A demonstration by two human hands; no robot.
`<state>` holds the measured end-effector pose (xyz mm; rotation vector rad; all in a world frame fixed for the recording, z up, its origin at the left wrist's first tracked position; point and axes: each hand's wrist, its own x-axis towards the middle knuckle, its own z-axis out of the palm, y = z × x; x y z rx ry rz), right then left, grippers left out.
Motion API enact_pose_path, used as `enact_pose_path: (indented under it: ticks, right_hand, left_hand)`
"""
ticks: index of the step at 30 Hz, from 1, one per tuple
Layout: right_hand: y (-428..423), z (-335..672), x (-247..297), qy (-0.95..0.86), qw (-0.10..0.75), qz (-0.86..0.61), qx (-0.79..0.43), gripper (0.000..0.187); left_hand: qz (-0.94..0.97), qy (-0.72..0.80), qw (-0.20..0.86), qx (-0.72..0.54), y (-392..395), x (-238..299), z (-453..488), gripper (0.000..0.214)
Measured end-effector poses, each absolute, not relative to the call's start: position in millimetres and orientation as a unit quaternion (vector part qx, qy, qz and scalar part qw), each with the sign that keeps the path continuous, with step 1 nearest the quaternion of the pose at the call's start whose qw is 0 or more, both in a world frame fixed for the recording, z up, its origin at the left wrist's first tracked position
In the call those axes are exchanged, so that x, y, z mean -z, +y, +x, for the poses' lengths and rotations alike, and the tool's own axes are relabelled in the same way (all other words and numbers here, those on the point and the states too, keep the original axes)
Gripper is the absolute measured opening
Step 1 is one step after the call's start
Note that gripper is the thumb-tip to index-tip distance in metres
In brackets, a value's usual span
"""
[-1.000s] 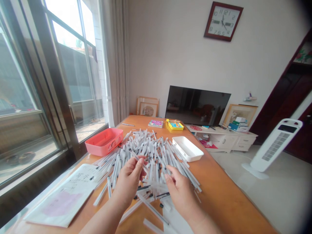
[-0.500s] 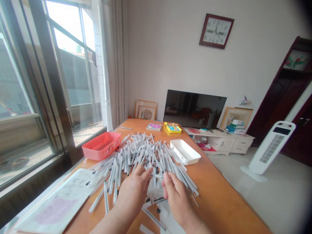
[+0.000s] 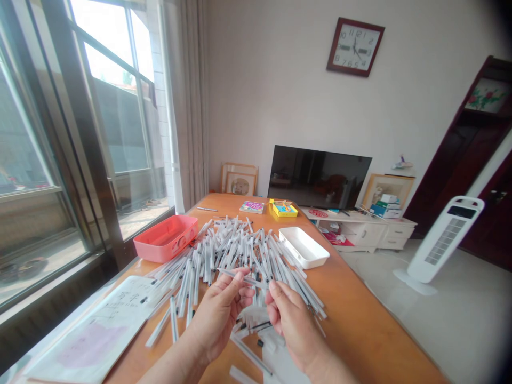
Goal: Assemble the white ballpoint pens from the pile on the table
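A big heap of white pens (image 3: pixel 236 250) covers the middle of the orange table (image 3: pixel 360 320). Just above its near edge, my left hand (image 3: pixel 220 314) and my right hand (image 3: pixel 290 320) pinch the two ends of one white pen (image 3: pixel 246 278), held almost level between them. Both hands are closed on it, thumb against fingers. More loose pens lie under and between my wrists.
A pink tray (image 3: pixel 166 244) stands left of the heap and a white tray (image 3: pixel 304 247) to its right. Printed paper sheets (image 3: pixel 100 325) lie at the near left. Small colourful boxes (image 3: pixel 282 208) sit at the table's far end. A white tower fan (image 3: pixel 438 242) stands on the floor, right.
My hands have come together and lifted one pen off the heap, each pinching an end. The camera view has tilted slightly down and settled.
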<state>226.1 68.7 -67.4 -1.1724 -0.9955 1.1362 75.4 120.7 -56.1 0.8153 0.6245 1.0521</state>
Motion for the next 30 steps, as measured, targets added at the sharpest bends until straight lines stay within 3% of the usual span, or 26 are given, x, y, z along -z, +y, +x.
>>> enact_pose_path:
  ticks: [7, 10, 15, 20, 25, 30]
  right_hand:
    - [68.7, 228.6, 70.3, -0.559, 0.533, -0.55, -0.319, 0.041]
    - [69.5, 227.7, 69.9, -0.543, 0.549, -0.543, -0.331, 0.039]
    - [69.4, 228.6, 66.5, -0.503, 0.516, -0.568, -0.398, 0.052]
    - [69.1, 228.1, 63.9, -0.514, 0.538, -0.548, -0.382, 0.044]
    - [69.5, 226.8, 62.0, -0.475, 0.524, -0.554, -0.439, 0.053]
    - [70.5, 229.9, 65.6, -0.518, 0.539, -0.538, -0.389, 0.04]
  left_hand:
    - [0.306, 0.311, 0.749, -0.498, 127.4, 63.5, 74.3, 0.018]
    - [0.306, 0.318, 0.745, -0.5, 128.1, 63.8, 74.7, 0.017]
    - [0.314, 0.326, 0.734, -0.506, 128.2, 62.9, 75.1, 0.016]
    - [0.316, 0.327, 0.73, -0.511, 129.5, 62.2, 73.5, 0.014]
    - [0.321, 0.32, 0.739, -0.499, 129.5, 65.0, 74.1, 0.016]
    - [0.321, 0.322, 0.738, -0.499, 130.3, 66.5, 74.6, 0.016]
